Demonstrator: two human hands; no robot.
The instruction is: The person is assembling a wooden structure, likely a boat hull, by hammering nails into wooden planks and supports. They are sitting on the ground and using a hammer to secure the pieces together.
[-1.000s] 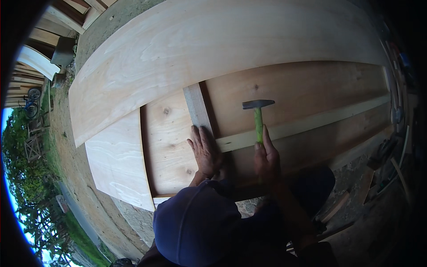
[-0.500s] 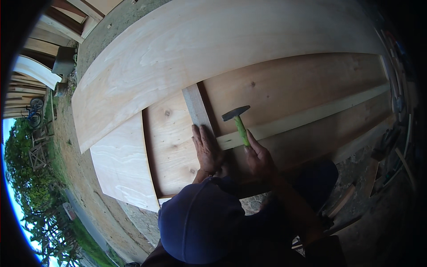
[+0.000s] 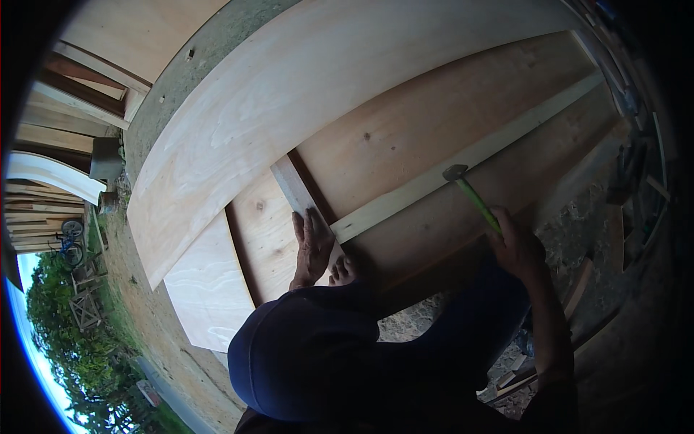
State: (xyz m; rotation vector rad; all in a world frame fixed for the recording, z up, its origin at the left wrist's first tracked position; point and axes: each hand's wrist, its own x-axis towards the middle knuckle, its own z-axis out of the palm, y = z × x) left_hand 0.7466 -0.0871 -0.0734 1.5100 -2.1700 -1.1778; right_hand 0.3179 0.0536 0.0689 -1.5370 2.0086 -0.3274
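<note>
My right hand (image 3: 517,246) is closed round the green handle of a hammer (image 3: 476,197). The hammer's metal head is over the long pale batten (image 3: 412,195), to the right of where that batten meets a short crosspiece (image 3: 293,184). My left hand (image 3: 312,249) rests on the near part of the crosspiece, fingers stretched out along it. Both strips lie inside a plywood panel (image 3: 369,163) framed by raised edges. A bare foot (image 3: 343,269) is beside my left hand, close to the joint. I cannot make out any nail.
A wide plywood sheet (image 3: 238,123) lies along the far side, and a smaller pale one (image 3: 206,282) at the left. My dark blue trouser leg (image 3: 289,347) covers the near middle. Wood scraps (image 3: 578,289) litter the right. Stacked boards (image 3: 43,195) and a bicycle (image 3: 71,242) are far left.
My right hand has swung the hammer to the right, away from the crosspiece. My left hand has shifted slightly along the crosspiece. The whole view has turned, and the foot now shows.
</note>
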